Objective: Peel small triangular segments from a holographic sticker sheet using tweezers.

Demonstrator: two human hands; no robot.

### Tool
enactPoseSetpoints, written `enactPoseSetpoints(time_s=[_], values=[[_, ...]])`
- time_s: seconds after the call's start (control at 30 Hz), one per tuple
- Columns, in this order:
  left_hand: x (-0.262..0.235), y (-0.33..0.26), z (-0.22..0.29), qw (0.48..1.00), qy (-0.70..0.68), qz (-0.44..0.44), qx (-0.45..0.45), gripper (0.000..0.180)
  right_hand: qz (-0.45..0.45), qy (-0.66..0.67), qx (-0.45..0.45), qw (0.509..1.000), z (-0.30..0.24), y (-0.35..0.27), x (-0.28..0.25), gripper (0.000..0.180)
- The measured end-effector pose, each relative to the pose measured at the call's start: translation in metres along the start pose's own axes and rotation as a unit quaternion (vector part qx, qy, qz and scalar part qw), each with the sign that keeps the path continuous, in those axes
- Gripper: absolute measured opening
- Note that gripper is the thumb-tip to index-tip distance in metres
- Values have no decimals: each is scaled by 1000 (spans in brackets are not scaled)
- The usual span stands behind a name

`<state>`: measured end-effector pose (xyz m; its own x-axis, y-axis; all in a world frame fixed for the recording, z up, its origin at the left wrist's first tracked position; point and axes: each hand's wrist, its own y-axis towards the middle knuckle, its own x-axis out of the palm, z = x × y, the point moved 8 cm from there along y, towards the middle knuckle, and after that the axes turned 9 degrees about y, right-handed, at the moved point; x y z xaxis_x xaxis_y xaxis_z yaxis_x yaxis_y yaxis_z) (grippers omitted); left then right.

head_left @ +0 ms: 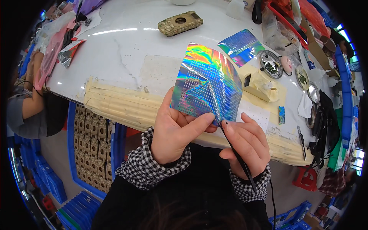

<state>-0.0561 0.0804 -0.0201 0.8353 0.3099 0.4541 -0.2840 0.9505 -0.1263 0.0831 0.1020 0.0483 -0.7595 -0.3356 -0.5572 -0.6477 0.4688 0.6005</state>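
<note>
A shiny holographic sheet (207, 82) with rows of small marks is held up over the table's near edge. Its lower edge is pinched between the thumb and fingers of my left hand (172, 136). My right hand (251, 147) grips slim black tweezers (239, 159), their tip against the sheet's lower edge beside my left thumb. A tiny dark speck shows near my right fingertip; I cannot make out what it is. Farther back on the table lies a camouflage model tank hull (165, 27) with a round hole in its top.
Another holographic sheet (241, 46) lies behind a tape-covered block (257, 88). Round metal tins (278, 57) with small dark parts stand at right, near a pen-like tool (301, 140). A blue crate (71, 153) of similar hulls sits below left. Another person's arm (32, 103) is at far left.
</note>
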Motion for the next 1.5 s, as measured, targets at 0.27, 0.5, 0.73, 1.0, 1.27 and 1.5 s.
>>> enactPoseSetpoints(time_s=[0.27,0.5,0.73,1.0,1.27,1.5], values=[[-1,0,-1,1000,-5,9,-1,45,-11,-12,-16,1000,-1,2,2,35],[0,0,0,1000,-6,7,4,46,-10,-12,-15,1000,-1,1,2,35],[0,0,-2,1000,-11,12,-2,49,-12,-12,-15,1000,-2,1,2,34],[0,0,-2,1000,-12,13,-2,51,-18,-14,-18,1000,-1,1,2,34],[0,0,-2,1000,-6,9,-7,48,-2,0,-9,1000,0,0,-1,33],[0,-1,-1,1000,1,11,-5,45,8,3,6,1000,1,-4,-10,32]])
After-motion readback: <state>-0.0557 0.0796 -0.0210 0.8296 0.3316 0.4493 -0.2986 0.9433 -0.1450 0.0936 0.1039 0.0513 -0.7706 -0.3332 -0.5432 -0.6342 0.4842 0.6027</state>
